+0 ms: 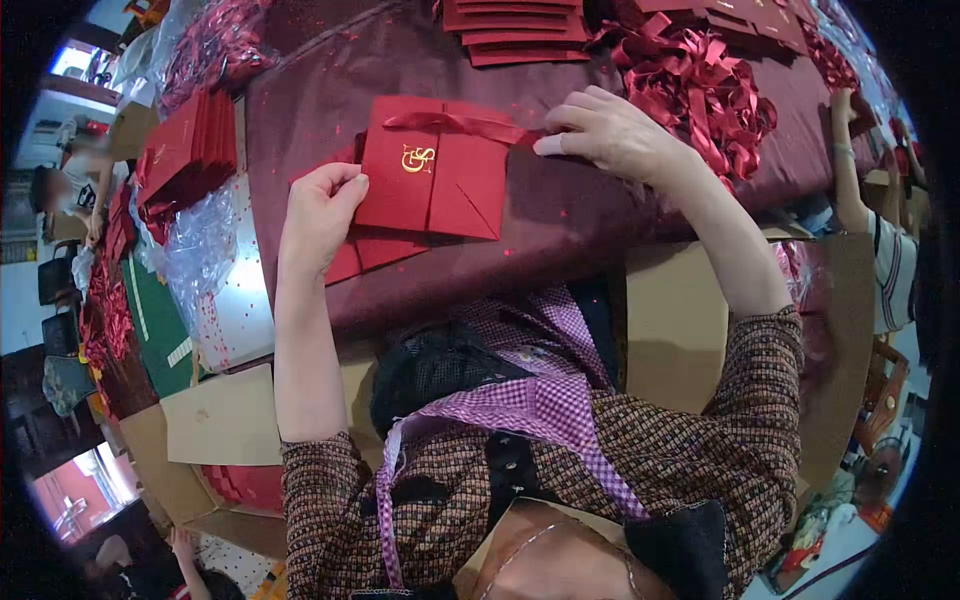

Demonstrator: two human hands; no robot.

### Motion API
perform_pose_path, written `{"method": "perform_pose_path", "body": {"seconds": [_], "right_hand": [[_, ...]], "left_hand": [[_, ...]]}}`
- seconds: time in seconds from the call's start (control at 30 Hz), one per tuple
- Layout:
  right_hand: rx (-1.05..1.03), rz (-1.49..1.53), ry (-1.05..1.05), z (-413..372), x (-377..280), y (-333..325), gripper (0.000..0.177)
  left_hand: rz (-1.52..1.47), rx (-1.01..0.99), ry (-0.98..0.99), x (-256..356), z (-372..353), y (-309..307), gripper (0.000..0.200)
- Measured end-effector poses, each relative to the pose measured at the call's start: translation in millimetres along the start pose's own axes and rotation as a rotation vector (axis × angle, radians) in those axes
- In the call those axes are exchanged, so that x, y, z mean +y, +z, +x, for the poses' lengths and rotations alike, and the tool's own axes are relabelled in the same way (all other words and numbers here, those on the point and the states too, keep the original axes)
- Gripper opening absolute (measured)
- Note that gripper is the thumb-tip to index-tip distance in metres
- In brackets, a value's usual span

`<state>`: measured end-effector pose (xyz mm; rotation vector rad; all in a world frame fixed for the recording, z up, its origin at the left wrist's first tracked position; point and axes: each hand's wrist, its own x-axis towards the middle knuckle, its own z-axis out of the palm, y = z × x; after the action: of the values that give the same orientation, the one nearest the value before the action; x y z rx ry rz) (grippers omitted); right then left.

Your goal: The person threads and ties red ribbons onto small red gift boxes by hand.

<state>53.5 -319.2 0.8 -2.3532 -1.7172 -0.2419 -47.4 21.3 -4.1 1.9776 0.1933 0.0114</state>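
A red paper bag (450, 190) with a gold emblem lies flat on the dark red tablecloth (570, 215). At its left edge, my left hand (325, 205) pinches the bag between thumb and fingers. A red ribbon (455, 124) runs across the bag's upper part toward the right. My right hand (605, 135) is closed at the ribbon's right end, with a pale cover on one finger. Beneath the bag, another red bag (375, 252) shows at the lower left.
Red bags are stacked at the back (515, 30) and at the left (190, 150). Loose ribbons (700, 100) are heaped at the right back. Cardboard boxes (675, 320) stand below the table edge. Other people are at both sides.
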Motion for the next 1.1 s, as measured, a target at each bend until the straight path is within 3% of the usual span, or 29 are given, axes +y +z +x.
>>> {"method": "perform_pose_path", "body": {"seconds": [0.13, 0.23, 0.43, 0.6, 0.67, 0.77, 0.9, 1.03, 1.1], "right_hand": [[0.069, 0.076, -0.039, 4, -10, -2, 0.018], [0.189, 0.326, 0.014, 15, -32, -5, 0.016], [0.291, 0.553, -0.091, 53, -72, 2, 0.015], [0.355, 0.481, 0.179, 76, -82, 37, 0.009], [0.357, 0.488, 0.191, 79, -86, 38, 0.009], [0.363, 0.477, 0.197, 80, -88, 35, 0.011], [0.389, 0.429, 0.163, 82, -92, 29, 0.009], [0.432, 0.373, 0.128, 85, -97, 28, 0.009], [0.355, 0.335, 0.146, 86, -98, 25, 0.01]], "left_hand": [[-0.095, -0.032, -0.007, 0, 0, 3, 0.018], [-0.075, -0.017, -0.009, 1, 2, 3, 0.019], [-0.156, -0.043, -0.051, 17, -5, 12, 0.019], [-0.325, -0.114, -0.042, 31, -20, 16, 0.025], [-0.21, -0.144, 0.037, 31, -24, 15, 0.03], [-0.356, -0.181, 0.009, 35, -29, 16, 0.035], [-0.327, -0.161, 0.04, 30, -30, 16, 0.035], [-0.272, -0.14, 0.067, 31, -33, 17, 0.027], [-0.257, -0.139, 0.076, 35, -35, 17, 0.024]]}}
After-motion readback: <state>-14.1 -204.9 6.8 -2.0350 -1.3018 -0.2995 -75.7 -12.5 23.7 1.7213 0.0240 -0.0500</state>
